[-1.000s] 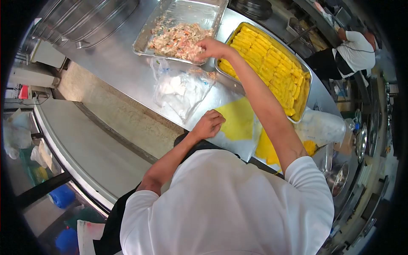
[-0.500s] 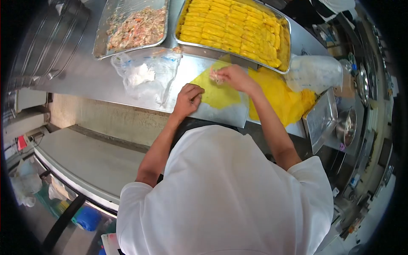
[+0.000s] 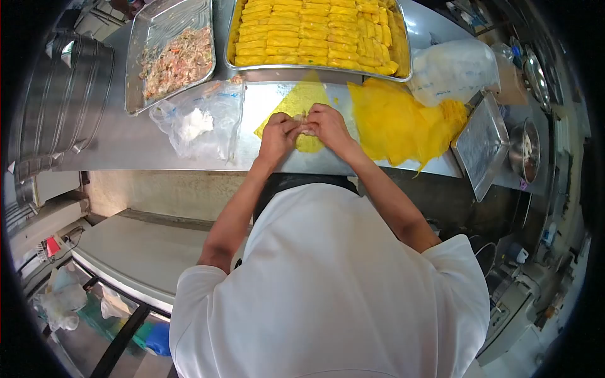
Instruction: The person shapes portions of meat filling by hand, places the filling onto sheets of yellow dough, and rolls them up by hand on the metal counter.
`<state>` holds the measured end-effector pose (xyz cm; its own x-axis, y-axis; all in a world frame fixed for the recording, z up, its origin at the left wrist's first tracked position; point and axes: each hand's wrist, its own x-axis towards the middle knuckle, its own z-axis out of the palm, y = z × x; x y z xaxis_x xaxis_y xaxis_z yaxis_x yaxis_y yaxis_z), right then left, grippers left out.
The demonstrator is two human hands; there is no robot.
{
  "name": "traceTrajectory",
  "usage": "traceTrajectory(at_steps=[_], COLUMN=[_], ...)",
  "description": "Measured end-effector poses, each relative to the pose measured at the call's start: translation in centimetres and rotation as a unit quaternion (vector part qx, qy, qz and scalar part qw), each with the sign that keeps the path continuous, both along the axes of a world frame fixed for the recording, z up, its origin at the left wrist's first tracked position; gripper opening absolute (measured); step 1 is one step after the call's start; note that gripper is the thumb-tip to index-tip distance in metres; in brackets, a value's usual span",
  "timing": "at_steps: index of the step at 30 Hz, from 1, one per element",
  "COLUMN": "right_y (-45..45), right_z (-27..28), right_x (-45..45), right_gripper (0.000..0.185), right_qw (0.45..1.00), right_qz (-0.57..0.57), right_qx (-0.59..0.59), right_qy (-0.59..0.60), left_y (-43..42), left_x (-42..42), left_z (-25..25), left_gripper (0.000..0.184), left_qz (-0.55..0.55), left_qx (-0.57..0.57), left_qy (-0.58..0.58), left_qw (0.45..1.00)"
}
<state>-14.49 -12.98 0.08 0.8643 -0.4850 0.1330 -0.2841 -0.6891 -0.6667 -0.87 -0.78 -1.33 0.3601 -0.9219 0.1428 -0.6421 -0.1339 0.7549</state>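
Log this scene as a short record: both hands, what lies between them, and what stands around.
Left hand: fingers bent, fingertips at a bit of pinkish filling
Right hand: fingertips at the same filling, close to the left's
Under the hands: yellow sheet
Beyond: metal tray of yellow rolls in rows
To the left: filling tray, partly bare; nearer, a plastic bag
To the right: heaped yellow sheets, then a metal pan
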Motion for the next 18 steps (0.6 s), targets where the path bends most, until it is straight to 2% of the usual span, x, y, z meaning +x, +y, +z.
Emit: traceTrajectory(at_steps=[3,5,6,7,8,9,11,16,18], right_y=[-0.4,-0.3,-0.3,-0.1,0.3,0.6,0.6,0.5,0.7], right_z=[-0.9,0.1,0.6,0.9,1.1,1.1,0.1,0.7,1.3], right_x=[-0.9,-1.5,-1.7,-1.7,-1.5,-1.3,-0.8,-0.7,-1.1], right_gripper=[0.012,0.015,0.018,0.018,0.022,0.026,0.026,0.027,0.026], right_qw=[1.000,0.999,0.999,0.999,0.999,0.998,0.999,0.999,0.999], right_qz=[0.002,-0.019,-0.038,-0.038,-0.046,-0.053,-0.039,-0.007,-0.031], right_qx=[0.021,0.017,0.012,0.013,0.004,-0.005,-0.013,-0.005,0.005], right_qy=[-0.020,-0.028,-0.035,-0.035,-0.009,0.018,0.026,0.045,0.009], left_y=[0.6,0.6,0.3,0.1,0.0,-0.1,-0.5,0.2,0.4], left_x=[1.1,1.4,1.4,1.4,1.3,1.2,0.9,2.0,2.1], left_z=[-0.5,1.4,1.8,2.1,2.2,1.9,1.2,0.1,0.5], left_gripper=[0.028,0.032,0.032,0.033,0.034,0.034,0.037,0.041,0.043], left_qz=[-0.023,0.005,0.004,-0.016,-0.035,-0.036,-0.072,-0.068,-0.070], left_qx=[-0.015,0.049,0.048,0.033,0.019,0.020,0.028,0.045,0.037], left_qy=[-0.016,0.161,0.161,0.112,0.064,0.065,-0.047,-0.004,0.012], left_qw=[0.999,0.986,0.986,0.993,0.997,0.997,0.996,0.997,0.997])
